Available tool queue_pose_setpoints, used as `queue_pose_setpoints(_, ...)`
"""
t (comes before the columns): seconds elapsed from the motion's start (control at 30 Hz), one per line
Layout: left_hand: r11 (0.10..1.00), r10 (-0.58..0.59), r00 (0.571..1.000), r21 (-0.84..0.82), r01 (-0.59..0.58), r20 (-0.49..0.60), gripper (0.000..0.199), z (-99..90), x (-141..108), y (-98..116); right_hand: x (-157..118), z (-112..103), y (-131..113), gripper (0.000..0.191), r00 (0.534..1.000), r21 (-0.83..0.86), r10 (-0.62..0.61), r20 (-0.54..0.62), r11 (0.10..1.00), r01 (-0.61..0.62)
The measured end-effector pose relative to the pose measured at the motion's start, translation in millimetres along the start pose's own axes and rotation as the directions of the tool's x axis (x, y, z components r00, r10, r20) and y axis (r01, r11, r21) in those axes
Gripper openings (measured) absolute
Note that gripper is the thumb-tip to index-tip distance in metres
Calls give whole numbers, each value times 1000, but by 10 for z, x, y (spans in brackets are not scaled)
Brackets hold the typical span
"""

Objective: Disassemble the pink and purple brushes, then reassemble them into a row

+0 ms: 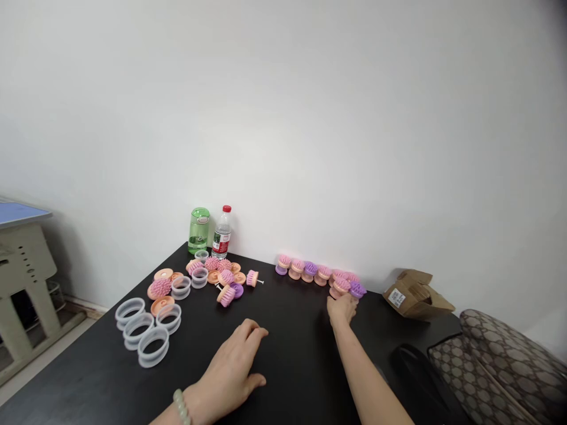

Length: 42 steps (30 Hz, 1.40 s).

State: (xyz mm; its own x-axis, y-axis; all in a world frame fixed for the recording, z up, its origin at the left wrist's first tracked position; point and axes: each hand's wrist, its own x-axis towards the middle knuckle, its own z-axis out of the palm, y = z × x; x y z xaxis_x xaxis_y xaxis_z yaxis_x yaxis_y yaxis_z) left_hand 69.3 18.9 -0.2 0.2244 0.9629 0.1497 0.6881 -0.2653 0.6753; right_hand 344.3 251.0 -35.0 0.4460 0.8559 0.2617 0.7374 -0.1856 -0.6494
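My right hand (342,308) reaches to the right end of a row of round brushes along the wall. Its fingers close around the lower part of a pink bristle brush (341,285), though the fingertips are partly hidden. A purple brush (357,290) sits just right of those fingers. More brushes in pink and purple, such as a pink-topped brush (296,268), run leftward from there. Over the middle of the black table (292,348), my left hand (233,366) is open, thumb apart from the fingers, holding nothing.
Clear plastic rings (153,358) stand at the left, beside loose pink bristle heads (227,296) and orange round caps (162,304). A green bottle (198,233) and a red-capped water bottle (221,236) stand behind. A cardboard box (416,295) and a patterned bag (500,366) lie right.
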Motion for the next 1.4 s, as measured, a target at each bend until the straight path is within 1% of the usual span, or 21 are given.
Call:
queue_pose_setpoints(0.07, 999, 0, 999, 53, -2, 39, 57, -17, 2, 19, -265, 107, -94, 32, 998, 35, -60, -10, 998, 60)
queue_pose_setpoints(0.13, 995, -7, 999, 101, 2, 54, 51, -31, 9, 19, -566, 232, -194, 31, 985, 95, -170, 11, 981, 168)
queue_pose_setpoints(0.17, 993, -11, 999, 120, 4, 53, 48, -36, 15, 13, -720, 294, -245, 30, 971, 133, -236, 32, 964, 230)
queue_pose_setpoints(0.27, 986, -14, 999, 167, 7, 43, 42, -53, 32, -13, -1133, 446, -398, 28, 909, 257, -406, 93, 892, 372)
queue_pose_setpoints(0.33, 980, -9, 999, 200, 0, 42, 38, -62, 39, -25, -1338, 505, -503, 26, 865, 331, -486, 125, 842, 426)
queue_pose_setpoints(0.4, 972, -8, 999, 235, -4, 48, 35, -69, 42, -30, -1478, 533, -613, 25, 823, 394, -547, 150, 797, 458)
queue_pose_setpoints(0.5, 960, -18, 998, 279, -1, 65, 30, -68, 49, -32, -1591, 546, -800, 27, 760, 463, -629, 165, 730, 503)
queue_pose_setpoints(0.57, 952, -26, 997, 307, 2, 75, 27, -62, 57, -33, -1627, 548, -942, 29, 709, 494, -685, 165, 680, 542)
queue_pose_setpoints(0.7, 932, -34, 994, 362, -6, 105, 25, -51, 76, -23, -1649, 561, -1260, 32, 589, 529, -793, 159, 572, 627)
queue_pose_setpoints(0.83, 912, -31, 990, 409, -27, 134, 29, -48, 91, -32, -1661, 610, -1542, 27, 473, 537, -865, 166, 481, 693)
queue_pose_setpoints(0.9, 908, -24, 994, 418, -24, 110, 29, -37, 100, -64, -1694, 640, -1624, 21, 408, 545, -893, 190, 442, 713)
queue_pose_setpoints(0.97, 912, -3, 997, 409, -27, 72, 28, -17, 110, -108, -1742, 661, -1650, 17, 346, 555, -912, 218, 408, 725)
queue_pose_setpoints(1.03, 918, 26, 998, 395, -45, 52, 25, 3, 117, -147, -1784, 661, -1623, 21, 316, 560, -919, 236, 394, 729)
queue_pose_setpoints(1.07, 921, 35, 998, 387, -51, 49, 24, 8, 117, -158, -1796, 649, -1592, 24, 314, 561, -918, 242, 397, 727)
queue_pose_setpoints(1.13, 929, 31, 999, 367, -43, 41, 22, -2, 109, -158, -1795, 598, -1506, 24, 328, 563, -910, 253, 414, 715)
queue_pose_setpoints(1.23, 948, -15, 1000, 319, 12, 9, 20, -68, 81, -119, -1748, 452, -1335, 13, 385, 556, -885, 262, 464, 689)
queue_pose_setpoints(1.27, 951, -33, 999, 307, 33, -6, 20, -99, 72, -105, -1731, 390, -1270, 11, 422, 553, -867, 266, 496, 669)
queue_pose_setpoints(1.3, 953, -49, 998, 299, 55, -28, 20, -132, 65, -94, -1719, 324, -1203, 12, 469, 560, -838, 280, 539, 629)
queue_pose_setpoints(1.33, 952, -57, 997, 298, 71, -57, 21, -165, 59, -88, -1713, 259, -1134, 14, 528, 585, -793, 305, 593, 553)
queue_pose_setpoints(1.37, 948, -56, 994, 306, 83, -95, 21, -199, 55, -88, -1716, 195, -1063, 18, 596, 640, -721, 353, 651, 408)
queue_pose_setpoints(1.4, 941, -49, 989, 325, 91, -137, 22, -234, 51, -94, -1727, 137, -992, 21, 642, 701, -646, 414, 675, 228)
